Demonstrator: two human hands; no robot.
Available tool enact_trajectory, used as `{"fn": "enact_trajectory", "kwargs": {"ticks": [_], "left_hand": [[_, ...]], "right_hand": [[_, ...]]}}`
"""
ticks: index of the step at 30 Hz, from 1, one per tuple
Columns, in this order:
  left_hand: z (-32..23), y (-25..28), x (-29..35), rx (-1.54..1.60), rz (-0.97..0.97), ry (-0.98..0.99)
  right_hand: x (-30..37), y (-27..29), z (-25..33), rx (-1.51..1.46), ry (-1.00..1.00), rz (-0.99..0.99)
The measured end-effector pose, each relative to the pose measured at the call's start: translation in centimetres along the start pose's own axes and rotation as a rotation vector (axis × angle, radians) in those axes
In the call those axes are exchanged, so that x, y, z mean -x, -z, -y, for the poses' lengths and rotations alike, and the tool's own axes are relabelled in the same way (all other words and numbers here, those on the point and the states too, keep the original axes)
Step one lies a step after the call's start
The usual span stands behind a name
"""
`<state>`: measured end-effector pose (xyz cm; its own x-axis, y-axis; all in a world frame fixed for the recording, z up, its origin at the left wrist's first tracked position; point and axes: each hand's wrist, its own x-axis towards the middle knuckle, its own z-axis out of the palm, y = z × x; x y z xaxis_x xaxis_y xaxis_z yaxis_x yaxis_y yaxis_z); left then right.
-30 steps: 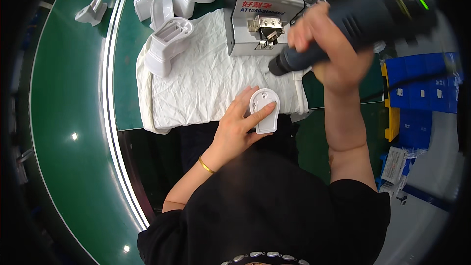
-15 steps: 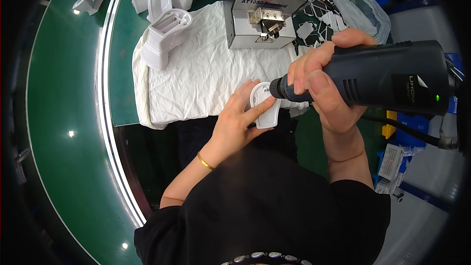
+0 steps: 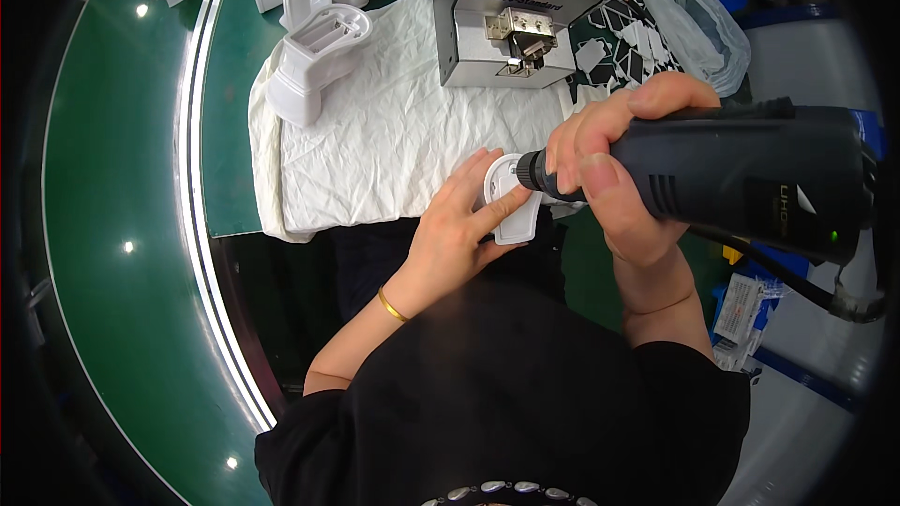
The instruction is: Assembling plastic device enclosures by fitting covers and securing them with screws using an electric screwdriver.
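Observation:
My right hand (image 3: 623, 155) is wrapped round a black electric screwdriver (image 3: 741, 173), held nearly level with a small green light lit at its rear end. Its tip points into the rounded upper end of a white plastic housing (image 3: 514, 223); whether the bit touches a screw is hidden. My left hand (image 3: 461, 225) grips that housing by its left side, the thumb lying across its face near the screwdriver's nose. The housing is at the front edge of a white cloth (image 3: 394, 150).
Several similar white plastic housings (image 3: 319, 61) stand on the cloth and green bench at the far left. A grey screw feeder machine (image 3: 511, 37) stands at the back. Right of it lie flat black-and-white pieces (image 3: 637, 42) and a clear plastic bag (image 3: 698, 28). A green conveyor belt (image 3: 122, 187) runs along the left.
The screwdriver's rear end has dipped slightly, its tip staying at the housing. My left hand keeps its hold. The whole view has shifted a little.

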<state>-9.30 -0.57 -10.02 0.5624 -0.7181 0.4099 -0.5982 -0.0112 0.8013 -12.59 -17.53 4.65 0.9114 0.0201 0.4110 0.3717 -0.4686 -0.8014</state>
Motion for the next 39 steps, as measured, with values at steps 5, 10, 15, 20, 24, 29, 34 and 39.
{"fn": "enact_trajectory", "kwargs": {"ticks": [5, 10, 15, 20, 24, 29, 34, 39], "left_hand": [[0.3, -0.1, 0.2, 0.016, -0.003, -0.002], [0.1, -0.2, 0.4, -0.002, 0.021, 0.022], [-0.3, -0.2, 0.1, -0.046, 0.039, 0.038], [-0.4, -0.4, 0.0, -0.068, -0.007, 0.008], [-0.7, -0.3, 0.0, -0.089, 0.007, 0.008], [-1.2, -0.3, -0.5, -0.123, 0.013, 0.005], [-1.2, 0.0, -0.4, -0.136, 0.015, 0.029], [-1.5, 1.8, -0.9, 0.036, 0.082, 0.167]], "right_hand": [[-0.1, -0.7, -0.4, -0.088, 0.033, 0.004], [0.1, -0.7, -0.6, -0.047, 0.032, -0.052], [0.2, 0.2, -0.9, -0.185, 0.002, -0.076], [2.1, 6.5, -3.5, -0.48, -0.024, -0.624], [7.2, 17.6, -9.8, -0.105, -0.568, -0.986], [14.5, 23.1, -19.9, 0.086, -0.811, -1.035], [15.2, 23.0, -22.4, 0.236, -0.965, -0.905], [10.4, 19.9, -19.1, 1.051, -0.47, -0.903]]}}
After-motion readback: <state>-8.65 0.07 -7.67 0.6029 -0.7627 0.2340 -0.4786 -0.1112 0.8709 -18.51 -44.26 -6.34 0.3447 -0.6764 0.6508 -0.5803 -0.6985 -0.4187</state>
